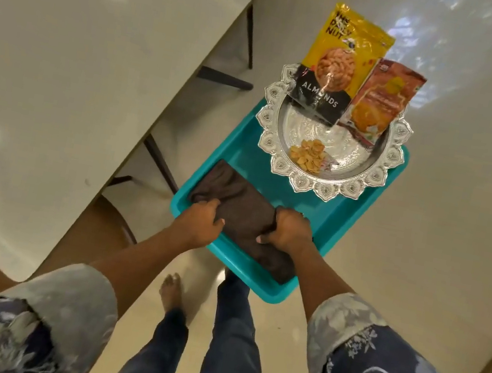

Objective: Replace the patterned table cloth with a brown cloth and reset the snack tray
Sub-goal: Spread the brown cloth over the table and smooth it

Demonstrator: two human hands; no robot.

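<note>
Head view, looking down. Gripping folded brown cloth [243, 215] with left hand [202, 219] and right hand [287, 231], fingers of both curled tight into the fabric. Lying across near end of teal tray [341, 216]. Further back on tray: silver plate [278, 162], overhanging far rim, holding almonds packet [334, 67], orange packet [381, 101], small nut heap [307, 156]. Cannot tell what carries tray. White bench [64, 55] just left; glossy floor [440, 253] and bare foot [172, 291] below.
</note>
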